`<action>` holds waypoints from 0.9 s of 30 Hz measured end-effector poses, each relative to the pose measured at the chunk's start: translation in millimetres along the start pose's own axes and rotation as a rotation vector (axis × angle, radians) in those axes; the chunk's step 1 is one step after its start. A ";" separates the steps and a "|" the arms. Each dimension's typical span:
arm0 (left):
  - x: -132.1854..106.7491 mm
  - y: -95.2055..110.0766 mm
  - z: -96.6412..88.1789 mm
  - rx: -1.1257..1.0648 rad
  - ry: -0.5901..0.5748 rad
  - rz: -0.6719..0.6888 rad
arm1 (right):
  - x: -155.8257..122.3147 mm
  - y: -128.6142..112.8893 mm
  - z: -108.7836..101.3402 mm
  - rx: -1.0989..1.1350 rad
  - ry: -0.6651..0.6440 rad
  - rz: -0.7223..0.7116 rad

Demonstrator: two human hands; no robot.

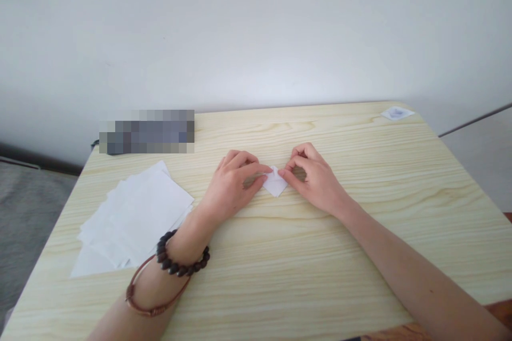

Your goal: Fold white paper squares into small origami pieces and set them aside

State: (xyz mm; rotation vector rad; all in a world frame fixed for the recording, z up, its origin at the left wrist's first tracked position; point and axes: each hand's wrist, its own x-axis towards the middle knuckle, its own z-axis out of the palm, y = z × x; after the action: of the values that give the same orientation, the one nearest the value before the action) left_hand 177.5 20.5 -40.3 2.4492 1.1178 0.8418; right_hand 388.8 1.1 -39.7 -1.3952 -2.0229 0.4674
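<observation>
A small folded piece of white paper (276,184) is between my hands over the middle of the table, its lower corner pointing towards me. My left hand (236,178) pinches its left side between thumb and forefinger. On the opposite side, my right hand (314,176) grips the paper's right edge with thumb and fingertips. The fingers partly cover the paper's upper and side edges. A dark bead bracelet (176,266) and a brown cord bracelet (150,311) circle my left wrist.
A fanned pile of white paper sheets (140,208) lies on the wood-grain table (248,287) at left. Behind it sits a dark blurred-out object (148,133). A folded white paper piece (397,113) rests near the far right corner. A pale wall (256,26) stands behind the table.
</observation>
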 end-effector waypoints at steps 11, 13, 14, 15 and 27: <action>1.2 1.4 0.1 0.007 -0.016 -0.024 | 2.9 1.5 -2.1 -0.001 -0.026 0.016; 1.1 1.6 0.1 0.012 -0.014 -0.027 | 3.1 0.8 -2.8 -0.007 -0.034 0.020; 1.1 1.6 0.2 0.016 -0.014 -0.029 | 2.9 0.4 -2.9 -0.010 -0.033 0.022; 1.1 1.6 0.2 0.020 -0.015 -0.030 | 2.5 0.1 -2.8 -0.013 -0.031 0.021; 0.7 0.9 0.5 0.044 -0.058 -0.032 | 1.6 -2.7 -6.5 0.025 -0.097 0.060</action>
State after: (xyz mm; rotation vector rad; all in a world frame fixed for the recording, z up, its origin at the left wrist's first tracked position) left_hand 178.7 20.5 -39.9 2.4682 1.1637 0.7392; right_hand 390.9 1.1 -32.7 -1.4463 -2.0490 0.5948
